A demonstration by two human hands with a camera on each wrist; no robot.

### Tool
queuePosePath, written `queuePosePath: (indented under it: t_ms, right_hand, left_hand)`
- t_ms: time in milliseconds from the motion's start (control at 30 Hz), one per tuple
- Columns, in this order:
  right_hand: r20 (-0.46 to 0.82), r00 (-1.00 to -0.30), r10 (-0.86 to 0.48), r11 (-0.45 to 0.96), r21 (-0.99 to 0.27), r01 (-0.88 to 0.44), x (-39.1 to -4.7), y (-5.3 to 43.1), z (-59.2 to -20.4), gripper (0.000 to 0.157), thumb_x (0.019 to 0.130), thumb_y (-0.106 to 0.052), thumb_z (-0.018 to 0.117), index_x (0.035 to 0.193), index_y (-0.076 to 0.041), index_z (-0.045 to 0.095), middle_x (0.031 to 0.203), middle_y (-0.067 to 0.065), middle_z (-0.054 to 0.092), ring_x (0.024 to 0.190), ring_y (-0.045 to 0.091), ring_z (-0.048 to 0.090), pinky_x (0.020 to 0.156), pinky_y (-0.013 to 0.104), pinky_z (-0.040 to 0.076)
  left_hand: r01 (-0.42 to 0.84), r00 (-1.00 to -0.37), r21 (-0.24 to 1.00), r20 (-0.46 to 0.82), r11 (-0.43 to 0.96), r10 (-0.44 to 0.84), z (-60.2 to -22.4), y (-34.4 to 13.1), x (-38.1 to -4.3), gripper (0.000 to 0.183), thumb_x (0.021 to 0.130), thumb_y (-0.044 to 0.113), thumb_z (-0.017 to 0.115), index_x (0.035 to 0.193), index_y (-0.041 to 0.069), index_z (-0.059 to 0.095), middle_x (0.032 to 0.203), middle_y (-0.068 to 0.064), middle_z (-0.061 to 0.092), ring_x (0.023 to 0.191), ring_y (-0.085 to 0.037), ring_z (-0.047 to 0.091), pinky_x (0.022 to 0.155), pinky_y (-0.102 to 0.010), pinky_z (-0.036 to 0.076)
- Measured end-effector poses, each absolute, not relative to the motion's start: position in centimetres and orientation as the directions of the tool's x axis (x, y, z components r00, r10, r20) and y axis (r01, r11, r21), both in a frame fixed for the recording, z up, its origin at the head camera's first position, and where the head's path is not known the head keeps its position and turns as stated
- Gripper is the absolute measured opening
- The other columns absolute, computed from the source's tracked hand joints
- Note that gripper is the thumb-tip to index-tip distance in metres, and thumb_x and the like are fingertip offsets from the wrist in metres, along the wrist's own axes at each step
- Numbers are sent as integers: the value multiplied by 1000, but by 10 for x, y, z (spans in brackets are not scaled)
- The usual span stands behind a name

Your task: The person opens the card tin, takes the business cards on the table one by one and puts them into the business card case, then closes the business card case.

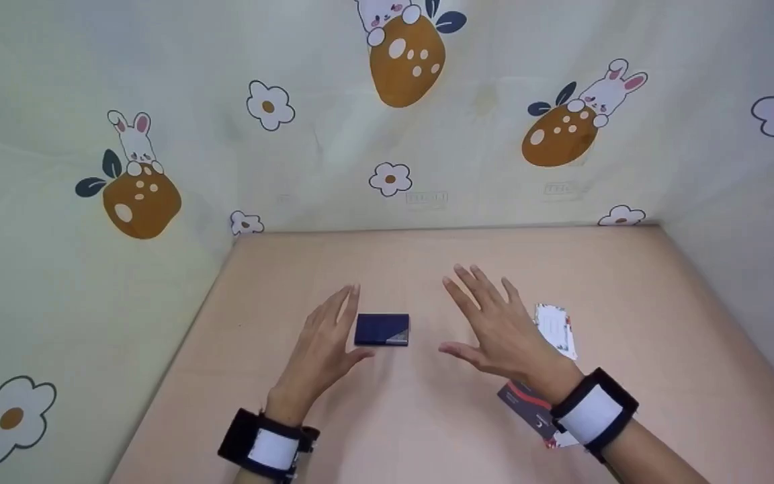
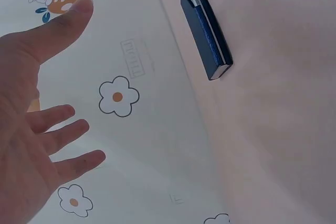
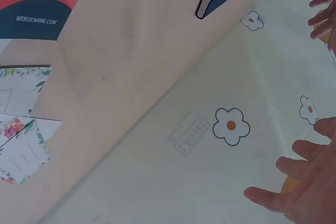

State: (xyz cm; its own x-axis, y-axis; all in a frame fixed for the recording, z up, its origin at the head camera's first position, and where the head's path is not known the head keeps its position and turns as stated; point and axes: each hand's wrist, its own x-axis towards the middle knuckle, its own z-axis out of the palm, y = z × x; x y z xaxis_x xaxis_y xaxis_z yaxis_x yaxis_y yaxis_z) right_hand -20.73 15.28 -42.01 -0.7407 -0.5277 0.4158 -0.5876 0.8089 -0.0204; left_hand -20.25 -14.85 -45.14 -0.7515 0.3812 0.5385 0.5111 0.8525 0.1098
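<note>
On the near side of a dark-blue case (image 1: 381, 329), black wristbands (image 1: 273, 449) with white patches circled both wrists, to its left and right. To the case's near right, a dark-grey card (image 1: 525, 407) with a red stripe overlapped a red-patterned card (image 1: 564, 441); the right wrist and its band partly screened both. Left of the case, near it but apart, the left hand (image 1: 323, 339) had its fingers extended and its thumb parted from them; right of it, the right hand (image 1: 500, 333) was spread wide. Between the hands lay the case itself, a flat rectangular container on the pinkish table (image 1: 662, 336), its near right corner silvery. Whether it held cards could not be told. Farther right of the case, white floral-bordered cards (image 1: 557, 329) lay partly hidden by the right hand. Behind the case, past the table's far edge, rose a pale cloth wall (image 1: 333, 154) printed with rabbits, orange-brown fruit and flowers.
</note>
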Motion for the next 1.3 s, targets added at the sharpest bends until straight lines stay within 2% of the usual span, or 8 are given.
queuePosePath:
  t_ms: [267, 667, 967, 1300]
  right_hand:
    - [407, -718, -564, 787, -1, -618, -213, 137, -423, 93, 86, -61, 65, 158, -13, 31, 164, 15, 31, 149, 37, 34, 112, 69, 35]
    - [392, -683, -617, 758, 60, -650, -222, 116, -435, 89, 86, -57, 67, 155, -10, 35, 160, 18, 36, 144, 40, 40, 107, 68, 42]
    - [339, -700, -628, 754, 45, -655, -228, 98, -439, 88, 88, -57, 66, 156, -10, 34, 161, 16, 35, 146, 38, 39, 108, 66, 42]
    - [305, -752, -584, 788, -7, -615, -236, 86, -458, 83, 89, -53, 66, 154, -9, 38, 158, 17, 41, 142, 37, 44, 102, 64, 47]
  left_hand:
    - [511, -775, 126, 495, 851, 392, -458, -142, -208, 107, 71, 34, 89, 155, 0, 32, 150, -19, 48, 135, -34, 51, 111, -50, 46]
    - [510, -797, 134, 445, 849, 409, -467, -139, -212, 109, 73, 32, 88, 157, 2, 26, 149, -19, 50, 136, -34, 51, 112, -51, 44]
    - [532, -778, 95, 448, 842, 441, -471, -138, -217, 107, 71, 31, 89, 156, 3, 30, 148, -18, 51, 134, -34, 53, 110, -52, 47]
    - [528, -816, 162, 367, 833, 446, -482, -138, -227, 108, 74, 36, 87, 157, 2, 27, 147, -22, 50, 133, -39, 52, 109, -56, 45]
